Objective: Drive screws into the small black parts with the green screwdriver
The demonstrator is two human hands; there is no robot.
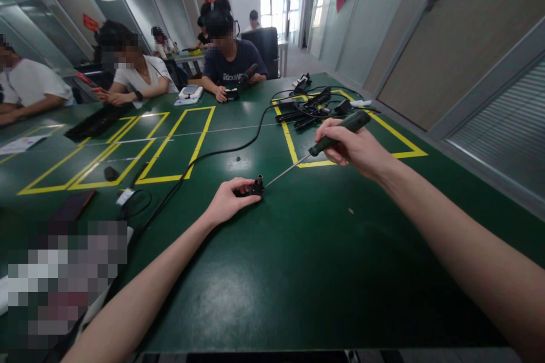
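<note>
In the middle of the frame, the person's left hand (227,199) pinches a small black part (258,188) between thumb and fingers, low over the green table (323,278). The part sits at the fingertips, with a short metal-looking post standing up from it. Right of centre and higher in the frame, the right hand (347,144) is curled around the dark handle of a screwdriver (317,148), whose shaft slants down and left to the part's right side. Whether the tip touches the part or stops just beside it is impossible to tell.

The part's left side is hidden by the fingers, and its details are too small to read. Both forearms are cut off by the frame's edges. At lower left, an object (80,272) is pixelated beyond recognition.
</note>
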